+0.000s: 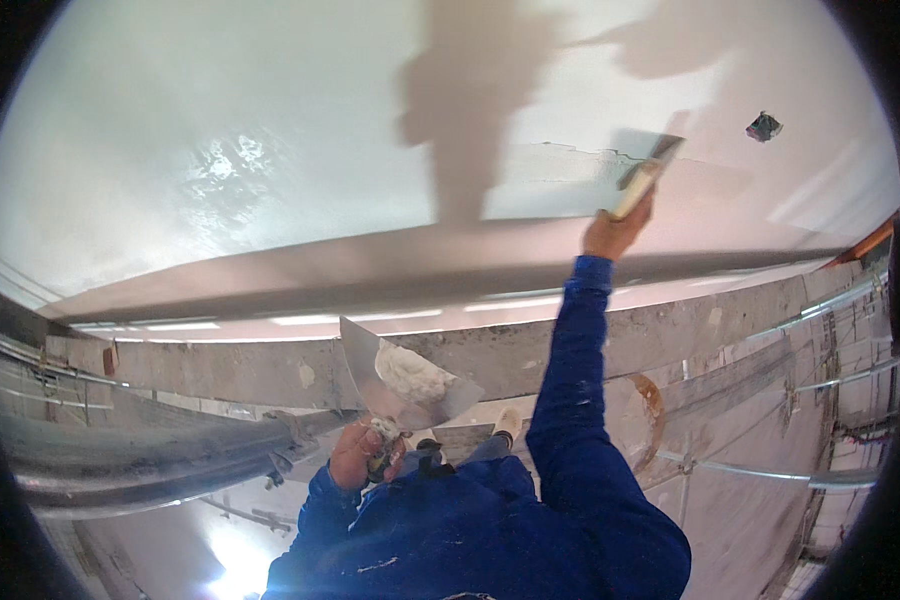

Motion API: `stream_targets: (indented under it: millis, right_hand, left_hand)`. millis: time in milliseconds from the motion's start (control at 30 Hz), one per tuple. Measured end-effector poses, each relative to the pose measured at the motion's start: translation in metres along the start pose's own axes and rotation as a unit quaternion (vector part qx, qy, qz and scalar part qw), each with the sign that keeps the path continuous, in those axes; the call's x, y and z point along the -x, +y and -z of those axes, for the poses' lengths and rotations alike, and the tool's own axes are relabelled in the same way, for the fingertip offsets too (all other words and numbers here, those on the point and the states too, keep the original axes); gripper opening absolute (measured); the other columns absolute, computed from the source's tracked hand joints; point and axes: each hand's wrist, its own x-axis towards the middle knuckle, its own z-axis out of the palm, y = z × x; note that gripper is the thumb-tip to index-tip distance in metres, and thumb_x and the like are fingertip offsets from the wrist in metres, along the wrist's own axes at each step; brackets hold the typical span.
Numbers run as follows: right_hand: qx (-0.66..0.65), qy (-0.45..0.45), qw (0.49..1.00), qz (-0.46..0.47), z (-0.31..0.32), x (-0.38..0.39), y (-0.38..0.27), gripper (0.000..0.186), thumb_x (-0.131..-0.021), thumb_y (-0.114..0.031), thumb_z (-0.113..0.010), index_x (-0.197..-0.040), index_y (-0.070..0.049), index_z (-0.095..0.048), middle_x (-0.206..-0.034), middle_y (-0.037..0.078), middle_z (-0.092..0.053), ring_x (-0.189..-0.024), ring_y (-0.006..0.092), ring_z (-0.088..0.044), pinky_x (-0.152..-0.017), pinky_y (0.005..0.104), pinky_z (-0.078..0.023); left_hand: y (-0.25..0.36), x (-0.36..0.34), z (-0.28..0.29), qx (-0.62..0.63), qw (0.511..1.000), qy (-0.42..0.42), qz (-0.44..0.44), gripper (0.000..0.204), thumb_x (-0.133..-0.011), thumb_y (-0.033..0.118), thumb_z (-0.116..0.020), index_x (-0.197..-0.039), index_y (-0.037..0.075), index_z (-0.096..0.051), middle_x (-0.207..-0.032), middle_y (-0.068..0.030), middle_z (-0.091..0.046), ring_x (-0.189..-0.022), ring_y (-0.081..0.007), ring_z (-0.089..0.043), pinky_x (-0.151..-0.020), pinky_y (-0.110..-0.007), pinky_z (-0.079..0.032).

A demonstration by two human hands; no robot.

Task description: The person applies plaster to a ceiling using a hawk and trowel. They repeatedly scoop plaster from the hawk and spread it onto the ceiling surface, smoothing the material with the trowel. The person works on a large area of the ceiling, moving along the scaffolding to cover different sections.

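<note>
My right hand (618, 228) is raised with its fingers closed round the pale handle of a scraper (645, 175), whose broad blade lies at the white plastered surface (300, 140) beside a ragged, cracked-edged patch of filler (560, 170). My left hand (365, 455), lower and near my body, grips a wide metal blade (367, 360) by its handle, with a heap of off-white filler (415, 375) on it. A small ragged dark hole (764, 127) shows in the surface to the right of the scraper. Dark shadows fall across the plaster.
A grey ledge (230, 362) runs below the plastered surface. Thick metal pipes (140, 470) and thinner scaffold tubes (838, 378) lie on both sides. My shoes (510, 425) show on a narrow board beneath me. A bright light (240, 570) shines at the lower left.
</note>
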Motion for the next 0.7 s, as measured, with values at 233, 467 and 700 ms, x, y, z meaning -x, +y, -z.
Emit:
stream_targets:
  millis: [233, 467, 700]
  right_hand:
    - [0.033, -0.046, 0.994, -0.091, -0.071, 0.125, -0.128, 0.086, -0.058, 0.010, -0.054, -0.134, -0.017, -0.026, -0.133, 0.020, -0.026, -0.122, 0.0382, -0.025, -0.098, 0.0485, -0.022]
    - [-0.149, -0.196, 0.969, -0.008, -0.040, 0.172, -0.177, 0.067, -0.061, 0.008, -0.042, -0.126, -0.006, -0.037, -0.120, 0.021, -0.042, -0.114, 0.0321, -0.039, -0.094, 0.0394, -0.031]
    - [-0.395, -0.213, 0.871, -0.200, 0.087, 0.138, -0.112, 0.022, -0.059, 0.007, -0.055, -0.077, -0.006, -0.059, -0.082, 0.009, -0.057, -0.074, 0.0232, -0.055, -0.066, 0.0349, -0.045]
  left_hand:
    - [0.022, 0.029, 0.023, -0.015, 0.999, -0.019, -0.038, 0.049, -0.081, 0.048, -0.049, -0.084, -0.001, -0.046, -0.062, -0.0078, -0.049, -0.047, -0.0139, -0.047, -0.042, -0.024, -0.037]
    - [0.017, 0.036, 0.039, -0.039, 0.997, -0.001, -0.069, 0.051, -0.083, 0.046, -0.045, -0.090, -0.005, -0.046, -0.059, -0.0098, -0.049, -0.040, -0.0173, -0.046, -0.037, -0.026, -0.036]
    - [0.004, 0.020, 0.028, 0.001, 0.998, -0.048, -0.050, 0.042, -0.087, 0.040, -0.042, -0.093, -0.002, -0.046, -0.065, -0.0063, -0.049, -0.045, -0.0112, -0.044, -0.041, -0.022, -0.035]
